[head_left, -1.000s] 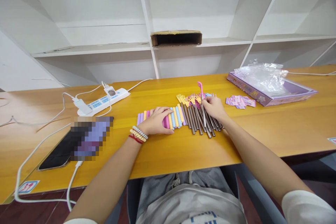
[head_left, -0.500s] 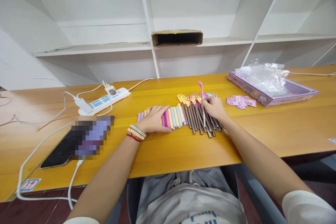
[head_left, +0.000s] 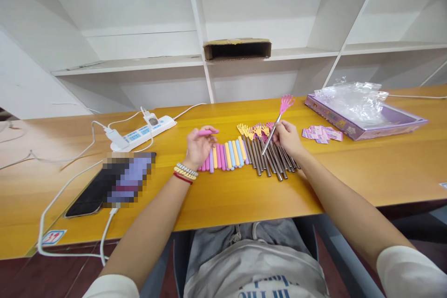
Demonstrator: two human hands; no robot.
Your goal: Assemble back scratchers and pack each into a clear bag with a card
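Observation:
My left hand (head_left: 199,148) pinches a pink handle sleeve (head_left: 208,132), raised above a row of purple, pink, yellow and blue handle sleeves (head_left: 228,154) on the table. In my right hand (head_left: 287,138) is a back scratcher (head_left: 274,131) with a pink claw head and a bare metal rod, tilted with its head up and to the right. Below it lies a pile of metal-rod back scratchers (head_left: 258,160). Yellow and pink claw heads show at the pile's far end; my right hand hides part of it.
Small pink printed cards (head_left: 321,134) lie right of the pile. Beyond them a purple box tray (head_left: 401,123) holds clear plastic bags (head_left: 356,102). At left are a power strip (head_left: 139,136) with cables and a phone (head_left: 87,188). A cardboard box (head_left: 237,50) sits on the white shelf.
My left hand has lifted off the row with a pink handle sleeve in its fingers. My right hand has raised the pink back scratcher and tilted it to the right.

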